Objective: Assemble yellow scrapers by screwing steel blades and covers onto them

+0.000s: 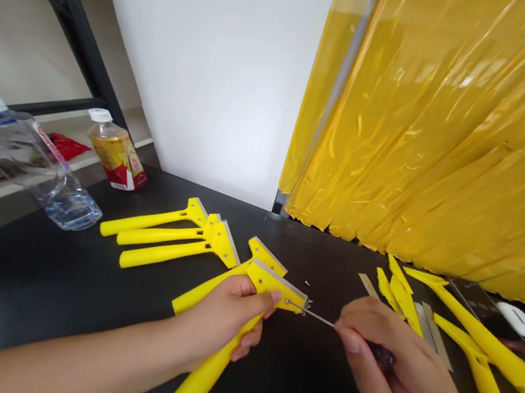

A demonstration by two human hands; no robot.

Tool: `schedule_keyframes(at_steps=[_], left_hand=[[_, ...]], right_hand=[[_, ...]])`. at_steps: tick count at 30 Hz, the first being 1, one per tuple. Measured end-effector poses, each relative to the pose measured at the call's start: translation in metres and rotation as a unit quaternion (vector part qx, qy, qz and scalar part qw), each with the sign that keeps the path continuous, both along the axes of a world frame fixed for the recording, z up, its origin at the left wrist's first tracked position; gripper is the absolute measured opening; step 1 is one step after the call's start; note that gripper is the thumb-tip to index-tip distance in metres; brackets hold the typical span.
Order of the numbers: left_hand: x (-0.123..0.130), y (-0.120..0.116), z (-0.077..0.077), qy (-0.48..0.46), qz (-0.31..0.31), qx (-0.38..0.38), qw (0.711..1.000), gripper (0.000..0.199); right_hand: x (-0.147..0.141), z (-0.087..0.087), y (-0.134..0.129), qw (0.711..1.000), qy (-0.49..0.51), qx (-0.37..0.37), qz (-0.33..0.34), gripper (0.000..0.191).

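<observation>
My left hand is closed round the neck of a yellow scraper, its thumb on the head with the metal blade along the far edge. In my right hand is a screwdriver with a dark handle. Its tip meets a screw at the right end of the scraper head. Behind the held tool lies another yellow scraper, partly covered by my left hand. Several small screws lie on the black table just beyond the head, with a single screw a little farther back.
Several scrapers lie side by side at left. At right are yellow scraper handles, loose yellow head plates and metal blades. A clear bottle and a drink bottle stand at back left, before a white panel.
</observation>
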State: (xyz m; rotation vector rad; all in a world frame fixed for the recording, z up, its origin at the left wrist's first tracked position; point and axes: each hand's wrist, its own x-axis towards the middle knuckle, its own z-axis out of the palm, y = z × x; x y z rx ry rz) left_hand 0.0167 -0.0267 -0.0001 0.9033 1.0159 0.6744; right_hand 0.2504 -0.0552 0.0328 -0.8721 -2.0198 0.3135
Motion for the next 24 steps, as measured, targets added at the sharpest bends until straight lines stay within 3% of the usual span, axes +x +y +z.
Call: schedule_keyframes(at_steps=[5,10,16,24], left_hand=[[0.000,0.000,-0.001,0.028,-0.010,0.010,1.000,0.037],[0.001,-0.002,-0.001,0.090,-0.032,0.025,0.995,0.039],[0.001,0.001,-0.003,0.111,-0.028,0.029,0.993,0.035],[0.000,0.003,-0.007,0.110,-0.024,0.027,0.993,0.035]], right_hand=[[-0.003,0.002,-0.001,0.998,-0.038,0.048,0.008,0.016],[-0.010,0.010,-0.008,0.978,-0.165,0.130,-0.012,0.015],[-0.017,0.010,-0.016,0.952,-0.255,0.120,-0.119,0.020],[-0.014,0.013,-0.019,0.942,-0.283,0.097,-0.152,0.022]])
